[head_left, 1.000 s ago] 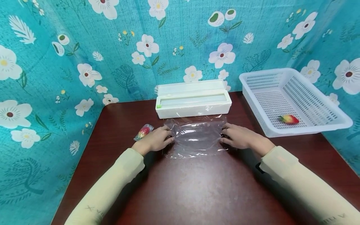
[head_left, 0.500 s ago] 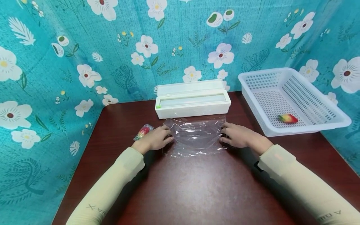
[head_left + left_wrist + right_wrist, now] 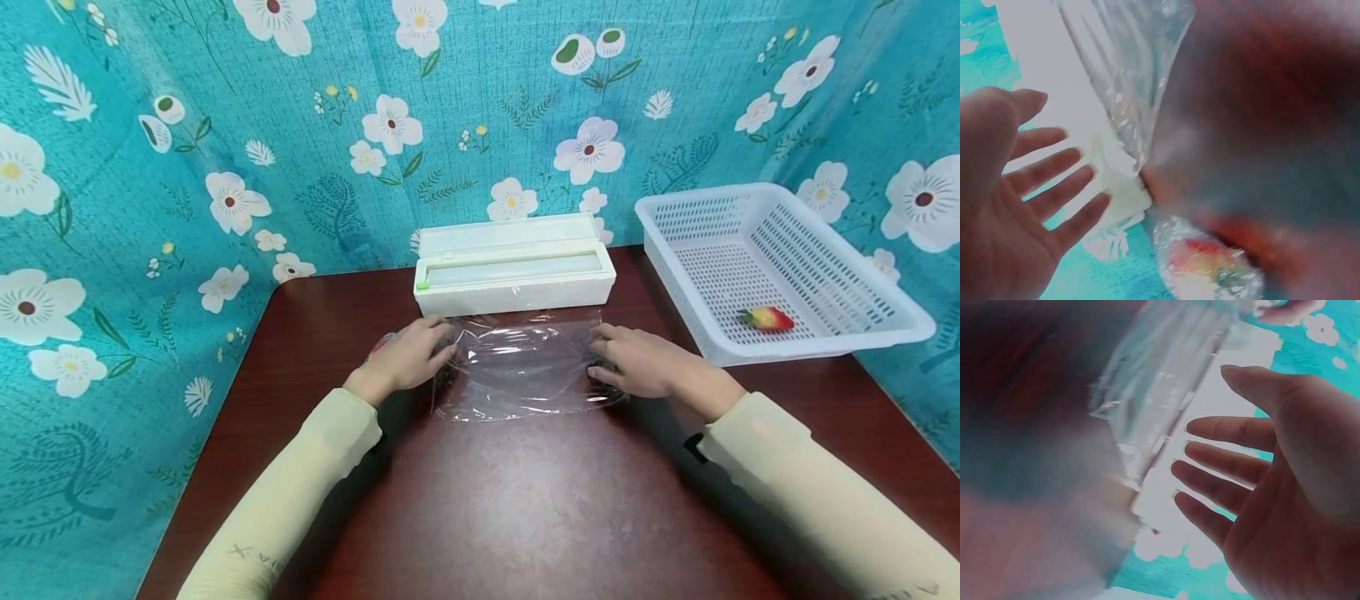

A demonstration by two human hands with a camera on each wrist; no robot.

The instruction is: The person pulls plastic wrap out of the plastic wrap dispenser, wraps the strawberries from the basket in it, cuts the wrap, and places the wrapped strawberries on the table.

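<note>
A sheet of clear plastic wrap (image 3: 517, 367) lies spread on the dark table in front of the white wrap box. My left hand (image 3: 408, 354) is at its left edge and my right hand (image 3: 637, 360) at its right edge. In the left wrist view the fingers (image 3: 1054, 169) are apart and fairly straight, with nothing between them. The right wrist view likewise shows the fingers (image 3: 1222, 462) spread, beside the film. A wrapped strawberry (image 3: 1207, 265) lies close to the left hand, which mostly hides it in the head view.
The white plastic-wrap box (image 3: 517, 292), lid raised, stands at the back against the flowered curtain (image 3: 315, 125). To the right, a white perforated basket (image 3: 817, 343) holds one unwrapped strawberry (image 3: 768, 317). The brown table (image 3: 525, 508) extends toward the front.
My left hand has shifted slightly up and left, now covering most of the wrapped strawberry in the head view. The right hand has barely moved; the film stays in place.
</note>
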